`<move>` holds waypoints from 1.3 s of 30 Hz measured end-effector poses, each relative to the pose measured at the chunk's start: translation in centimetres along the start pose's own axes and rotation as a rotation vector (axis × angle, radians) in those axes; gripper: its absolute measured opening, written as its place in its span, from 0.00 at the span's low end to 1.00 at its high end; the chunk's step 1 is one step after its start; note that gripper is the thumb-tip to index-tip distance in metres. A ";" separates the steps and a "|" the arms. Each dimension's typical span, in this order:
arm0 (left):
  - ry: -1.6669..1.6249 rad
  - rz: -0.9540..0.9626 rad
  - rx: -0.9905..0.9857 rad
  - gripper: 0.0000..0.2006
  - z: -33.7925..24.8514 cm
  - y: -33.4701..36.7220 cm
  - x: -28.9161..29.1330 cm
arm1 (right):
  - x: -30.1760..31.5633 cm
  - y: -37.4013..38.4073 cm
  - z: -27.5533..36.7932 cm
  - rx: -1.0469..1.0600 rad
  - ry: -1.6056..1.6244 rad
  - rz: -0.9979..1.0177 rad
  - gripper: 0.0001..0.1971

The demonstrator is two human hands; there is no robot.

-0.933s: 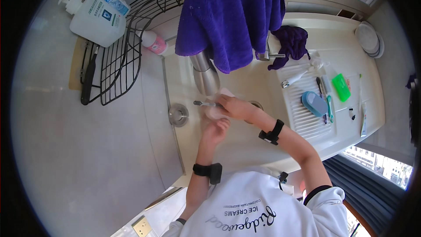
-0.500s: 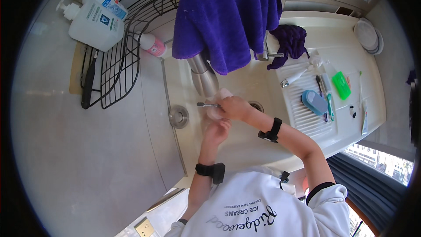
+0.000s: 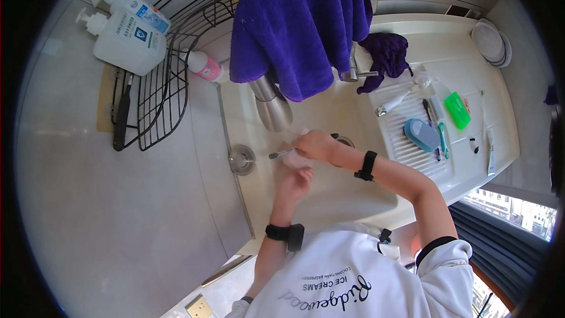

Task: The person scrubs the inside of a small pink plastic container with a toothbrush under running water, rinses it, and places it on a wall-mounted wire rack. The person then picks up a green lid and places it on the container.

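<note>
Over the white sink basin point(image 3: 329, 200), my right hand point(image 3: 316, 145) is closed around a thin brush that looks like a toothbrush point(image 3: 274, 155). Its small dark head sticks out to the left, and a dark tip shows behind the hand. A pale pink, see-through object point(image 3: 298, 161) lies between my two hands; its kind is unclear. Just below it, my left hand point(image 3: 296, 184) curls its fingers against this object's lower side. Above both hands is a steel faucet point(image 3: 273, 111), partly covered by a hanging purple towel point(image 3: 300, 29).
On the ribbed drainboard at right lie a blue oval-topped object point(image 3: 421, 135), a green box point(image 3: 457, 111), several toothbrushes and tubes. A dark purple cloth point(image 3: 385, 59) lies behind. At left, a black wire rack point(image 3: 162, 106) stands near pump bottles point(image 3: 130, 41) and a pink-and-white bottle point(image 3: 205, 66).
Both hands have shifted slightly down and to the right with the brush and the pink object. The brush now tilts, its head lower than before, and a dark tip appears behind the right hand.
</note>
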State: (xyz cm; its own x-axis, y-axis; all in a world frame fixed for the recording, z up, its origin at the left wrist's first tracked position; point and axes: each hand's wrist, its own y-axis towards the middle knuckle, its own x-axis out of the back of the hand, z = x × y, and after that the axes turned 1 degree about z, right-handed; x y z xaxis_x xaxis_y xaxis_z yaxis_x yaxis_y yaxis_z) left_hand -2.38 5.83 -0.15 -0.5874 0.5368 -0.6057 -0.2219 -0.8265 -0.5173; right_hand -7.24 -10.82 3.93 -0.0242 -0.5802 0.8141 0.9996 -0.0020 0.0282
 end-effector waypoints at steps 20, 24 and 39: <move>-0.081 0.195 0.103 0.04 0.0 -0.8 -3.3 | -0.4 -1.6 -1.3 -0.468 0.670 -0.528 0.12; 0.103 0.216 0.009 0.04 0.7 -0.6 -4.4 | -0.7 -0.8 1.0 -0.405 0.800 -0.539 0.12; 0.236 0.168 -0.107 0.05 0.0 0.1 -3.8 | 0.0 0.1 2.3 -0.476 0.573 -0.461 0.16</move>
State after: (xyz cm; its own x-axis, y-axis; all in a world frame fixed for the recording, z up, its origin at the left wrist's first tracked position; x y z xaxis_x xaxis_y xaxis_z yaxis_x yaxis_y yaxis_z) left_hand -0.21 3.73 2.11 -0.4094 0.4291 -0.8051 -0.0465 -0.8911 -0.4513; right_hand -7.13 -8.90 5.27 -0.5438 -0.7578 0.3606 0.7953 -0.6025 -0.0669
